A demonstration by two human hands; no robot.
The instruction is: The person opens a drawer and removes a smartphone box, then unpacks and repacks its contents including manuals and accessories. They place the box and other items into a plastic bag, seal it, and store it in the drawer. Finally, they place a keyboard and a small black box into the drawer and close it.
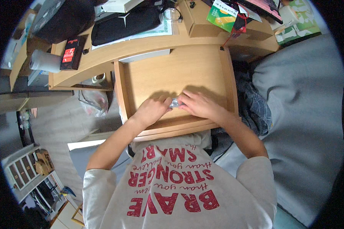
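Note:
Both my hands meet over the front part of an open wooden drawer (172, 71). Between them is a small, shiny, clear plastic item (175, 102), mostly covered by my fingers, so its exact kind cannot be told. My left hand (156, 108) grips its left end with thumb and fingers. On the other end, my right hand (197, 103) has its fingertips closed. Along the drawer's back wall lies a flat white box (144, 55), partly under the desktop. Shadows of both hands fall on the drawer bottom.
On the wooden desk (103, 54) above are a black pouch (126, 25), a cardboard box (203, 25), a green-and-yellow packet (223, 15) and a dark red-labelled box (72, 54). A translucent cup (45, 61) stands at the left edge. Grey fabric (301, 94) hangs at right.

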